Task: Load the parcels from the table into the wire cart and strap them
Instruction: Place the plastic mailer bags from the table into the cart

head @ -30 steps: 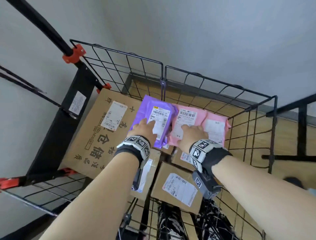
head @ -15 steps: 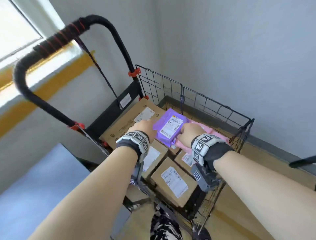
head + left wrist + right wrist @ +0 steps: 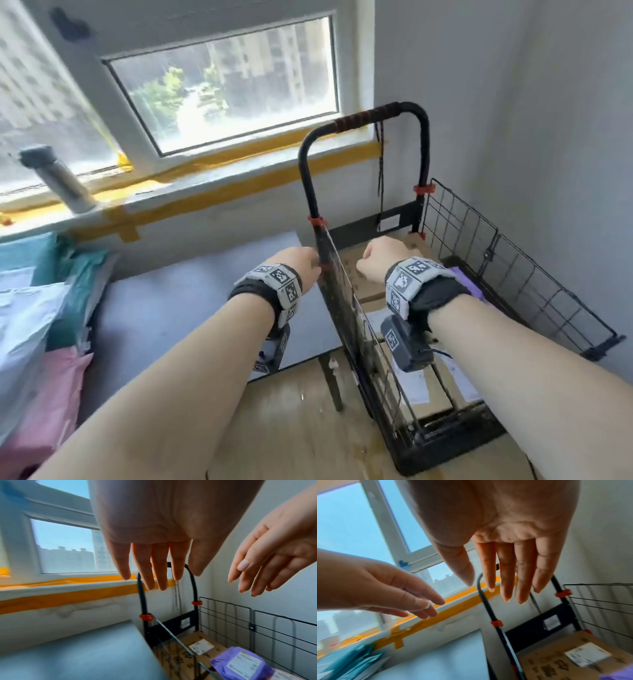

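Observation:
The black wire cart [image 3: 460,219] stands at the right by the wall, its tall handle [image 3: 376,111] toward the window. Inside lie a cardboard box [image 3: 190,641], a purple parcel [image 3: 241,665] and more labelled boxes. My left hand [image 3: 303,265] hovers over the cart's near wall; my right hand [image 3: 382,258] hovers above the box. In the wrist views both hands [image 3: 154,574] [image 3: 505,582] show straight fingers and hold nothing. A thin black cord [image 3: 380,164] hangs from the handle.
The grey table [image 3: 171,308] stands left of the cart, under the window. Teal [image 3: 78,274], white [image 3: 24,325] and pink [image 3: 44,394] parcels are piled at its left end. A metal bottle [image 3: 61,178] stands on the sill.
Both hands have lifted off the purple and pink parcels and now hang in the air. The head view has swung up and left, from the cart's inside to the window and table.

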The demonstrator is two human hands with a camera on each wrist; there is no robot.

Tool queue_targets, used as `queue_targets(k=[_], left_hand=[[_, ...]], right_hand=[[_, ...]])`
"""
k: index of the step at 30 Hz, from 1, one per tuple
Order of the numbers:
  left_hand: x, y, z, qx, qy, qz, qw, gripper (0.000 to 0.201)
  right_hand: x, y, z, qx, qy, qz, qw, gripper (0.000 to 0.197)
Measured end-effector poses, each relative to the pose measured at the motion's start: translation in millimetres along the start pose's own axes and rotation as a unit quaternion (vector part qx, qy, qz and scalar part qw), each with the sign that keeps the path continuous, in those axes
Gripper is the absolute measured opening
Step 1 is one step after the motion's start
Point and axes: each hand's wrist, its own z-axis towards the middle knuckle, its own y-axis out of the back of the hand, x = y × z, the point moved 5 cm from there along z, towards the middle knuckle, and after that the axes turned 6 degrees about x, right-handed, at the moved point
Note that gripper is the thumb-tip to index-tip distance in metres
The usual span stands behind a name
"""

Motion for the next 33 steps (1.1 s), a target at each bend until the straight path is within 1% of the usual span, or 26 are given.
queue_targets(k=[4, 7, 9, 12, 17, 21, 26, 28, 30, 31, 33], left_hand=[[86.2, 11.3, -52.1, -0.033, 0.075, -0.042, 0.996, 0.043], [163.3, 16.1, -102.1, -0.060, 0.125, -0.056, 0.989, 0.043], [210.7, 15.8, -135.0, -0.072, 0.150, -0.060, 0.984, 0.043], [281.4, 13.3, -182.0, -0.080, 0.190, -0.073, 0.976, 0.042], [385.7, 10.3, -249.3, -0.102, 0.253, -0.079, 0.959, 0.039], [447.8, -5.6, -281.5, -0.097, 0.286, -0.107, 0.947, 0.042], [510.0, -32.4, -297.6, -0.091, 0.330, -0.148, 0.928, 0.046], [530.9, -41.6, -299.2, -0.089, 0.353, -0.164, 0.917, 0.047], [551.4, -46.6, -297.6, -0.084, 0.374, -0.165, 0.909, 0.048], [561.3, -47.7, -295.9, -0.081, 0.383, -0.163, 0.906, 0.049], [580.9, -47.9, -291.4, -0.075, 0.402, -0.163, 0.898, 0.051]], right_hand=[[86.0, -21.2, -9.2, 0.011, 0.065, -0.015, 0.998, 0.027], [172.2, -52.7, -23.4, 0.016, 0.135, -0.047, 0.990, 0.028], [227.5, -79.0, -37.0, 0.023, 0.175, -0.065, 0.982, 0.029], [302.4, -127.4, -59.9, 0.046, 0.212, -0.076, 0.973, 0.028], [399.4, -197.7, -86.4, 0.077, 0.265, -0.084, 0.958, 0.029], [450.3, -239.0, -99.2, 0.106, 0.280, -0.094, 0.949, 0.028], [494.5, -285.0, -95.1, 0.157, 0.284, -0.096, 0.941, 0.023], [505.0, -306.0, -81.9, 0.188, 0.268, -0.068, 0.942, 0.022], [514.3, -325.0, -64.7, 0.215, 0.246, -0.030, 0.945, 0.031], [518.4, -333.6, -55.4, 0.231, 0.228, -0.011, 0.946, 0.032], [525.5, -346.4, -40.6, 0.277, 0.191, 0.026, 0.941, 0.029]])
